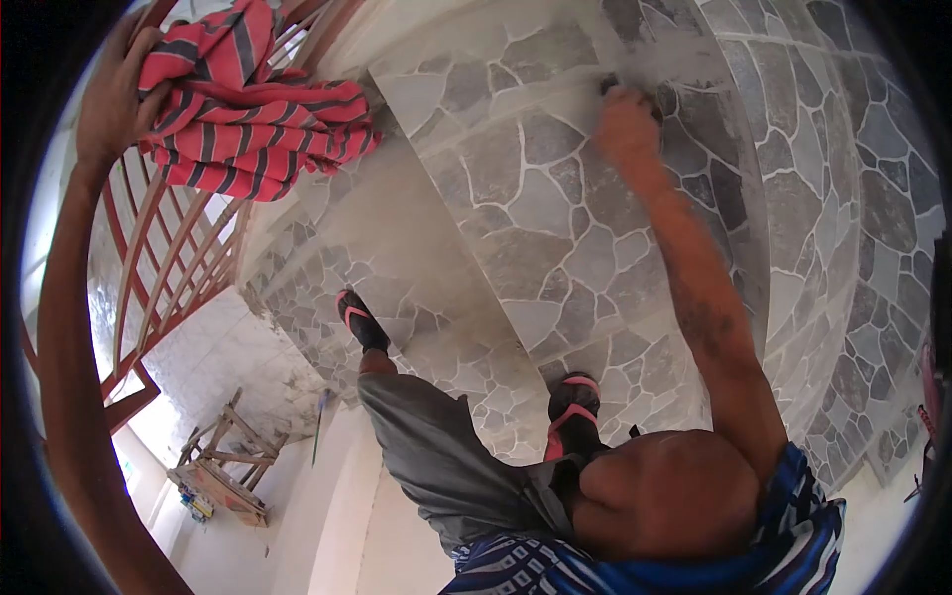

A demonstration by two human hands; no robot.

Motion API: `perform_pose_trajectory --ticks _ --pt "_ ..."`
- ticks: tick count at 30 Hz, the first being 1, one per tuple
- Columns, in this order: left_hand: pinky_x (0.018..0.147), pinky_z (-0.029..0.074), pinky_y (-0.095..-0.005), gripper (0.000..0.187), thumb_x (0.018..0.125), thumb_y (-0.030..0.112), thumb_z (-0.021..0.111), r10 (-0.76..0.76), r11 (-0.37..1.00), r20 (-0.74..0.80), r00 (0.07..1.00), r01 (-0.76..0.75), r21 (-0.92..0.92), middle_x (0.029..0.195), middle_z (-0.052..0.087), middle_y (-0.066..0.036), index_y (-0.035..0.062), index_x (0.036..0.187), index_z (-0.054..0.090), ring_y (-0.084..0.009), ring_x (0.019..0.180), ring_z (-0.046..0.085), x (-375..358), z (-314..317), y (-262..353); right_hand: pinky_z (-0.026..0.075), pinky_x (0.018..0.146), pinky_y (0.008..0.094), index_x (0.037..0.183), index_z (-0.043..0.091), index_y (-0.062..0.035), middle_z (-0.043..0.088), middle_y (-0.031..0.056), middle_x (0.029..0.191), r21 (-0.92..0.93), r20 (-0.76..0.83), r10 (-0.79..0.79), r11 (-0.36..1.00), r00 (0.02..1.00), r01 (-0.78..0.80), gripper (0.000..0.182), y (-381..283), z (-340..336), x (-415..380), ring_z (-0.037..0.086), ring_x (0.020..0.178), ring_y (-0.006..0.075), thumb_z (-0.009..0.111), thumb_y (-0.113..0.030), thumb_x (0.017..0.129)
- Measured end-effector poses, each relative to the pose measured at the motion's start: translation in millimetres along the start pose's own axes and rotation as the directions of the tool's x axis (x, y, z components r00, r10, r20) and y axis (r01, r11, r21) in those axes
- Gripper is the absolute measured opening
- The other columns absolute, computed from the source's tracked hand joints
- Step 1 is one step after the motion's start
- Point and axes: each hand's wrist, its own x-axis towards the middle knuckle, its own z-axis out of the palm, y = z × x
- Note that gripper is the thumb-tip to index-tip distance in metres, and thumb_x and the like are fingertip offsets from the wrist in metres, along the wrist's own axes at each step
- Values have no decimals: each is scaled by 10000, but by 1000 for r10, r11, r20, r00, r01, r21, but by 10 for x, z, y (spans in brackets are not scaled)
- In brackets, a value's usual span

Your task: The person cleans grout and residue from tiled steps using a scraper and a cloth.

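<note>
One hand, your right [627, 124], is clenching a dark object [608, 83]; your left [111, 99], beside red striped cloth [248, 124], is perhaps bracing on the railing [149, 342], grasp unclear.

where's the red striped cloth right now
In the head view, the red striped cloth is bunched at upper left, touching the left hand, with the red railing beneath.

At the person's left hand [117, 94], the cloth [258, 124] is pinkish red with dark grey stripes; the railing [132, 405] below that hand is reddish brown. In the right hand [630, 124], the blurred object [608, 82] is dark; beneath it, the step [540, 203] shows irregular grey patches parted by pale lines. Well behind it, the trousers [446, 476] are grey.
</note>
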Motion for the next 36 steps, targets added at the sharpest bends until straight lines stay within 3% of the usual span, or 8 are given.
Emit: perform_pose_trajectory --ticks 4,7,13,16,19,25,31,36 --pt "1080 412 -424 601 812 229 702 12 1000 -15 1000 -12 -13 1493 395 -171 110 1354 470 -388 1355 414 8 39 -32 539 866 480 1076 575 7 616 174 1037 132 25 -285 951 958 280 251 -550 -82 -484 647 976 352 554 -168 898" --pt "1082 411 -425 600 815 232 698 3 1000 -2 1000 -3 -15 1492 400 -168 109 1355 469 -389 1356 413 -33 72 -70 548 836 474 1066 574 0 614 189 1034 314 150 -62 949 987 13 243 -461 -48 -661 646 966 347 564 -151 876" --pt "1075 418 -420 607 810 234 700 13 1000 -37 999 -13 11 1492 404 -157 127 1361 469 -380 1347 428 -35 87 -87 566 792 454 1083 560 13 603 188 1068 -88 24 8 996 1000 -6 294 152 249 -517 652 968 325 586 -174 858" --pt "1071 419 -421 608 806 225 704 -13 1000 -16 1000 12 -9 1493 401 -160 131 1360 472 -381 1343 434 -35 70 -51 522 874 502 1278 542 11 604 270 1129 255 217 -40 967 975 -17 505 95 300 -814 637 982 420 589 -206 825" --pt "1067 420 -429 607 801 215 708 -26 999 16 1000 26 -23 1497 392 -170 128 1353 472 -390 1342 432 -37 46 -27 525 885 493 1358 472 23 583 262 1170 -29 -85 -146 989 986 144 584 192 -21 -886 611 1037 411 578 -212 835" --pt "1068 416 -436 583 806 214 707 -14 1000 42 999 14 -7 1506 373 -184 116 1331 475 -404 1346 423 -57 93 -116 558 829 452 1357 445 42 567 224 1224 43 202 77 995 976 -87 546 199 -292 -759 602 1065 364 529 -219 885" --pt "1081 404 -435 576 804 214 711 2 1000 34 999 -1 -23 1510 361 -195 95 1317 480 -407 1360 410 -35 64 -85 558 807 443 1312 489 70 585 224 1206 62 92 94 993 991 -100 511 117 -171 -657 624 1026 363 528 -191 875" --pt "1080 409 -433 582 800 224 714 11 999 20 1000 -10 -31 1509 361 -196 86 1315 481 -403 1375 394 -29 46 -63 538 833 449 1271 521 94 625 232 1115 -100 138 -141 983 980 156 506 211 93 -697 627 1026 376 539 -201 860"
